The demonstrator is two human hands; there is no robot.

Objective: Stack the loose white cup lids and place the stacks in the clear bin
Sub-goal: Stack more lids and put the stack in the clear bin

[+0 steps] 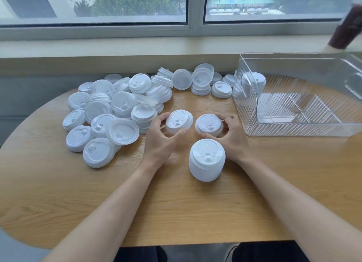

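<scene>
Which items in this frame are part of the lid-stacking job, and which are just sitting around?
Part of the job:
- left hand gripping a short lid stack
- right hand gripping another lid stack
- tall finished stack
- loose lid pile
- clear bin, one stack inside

Just lying about:
- dark drink cup on the windowsill
- wooden table

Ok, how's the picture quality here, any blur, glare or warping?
Head view: wide-angle bends the window frame and table edge; soft daylight, faint shadows; the dark cup top right is blurred; the bin shows mild reflections; hands and lids are sharp.
</scene>
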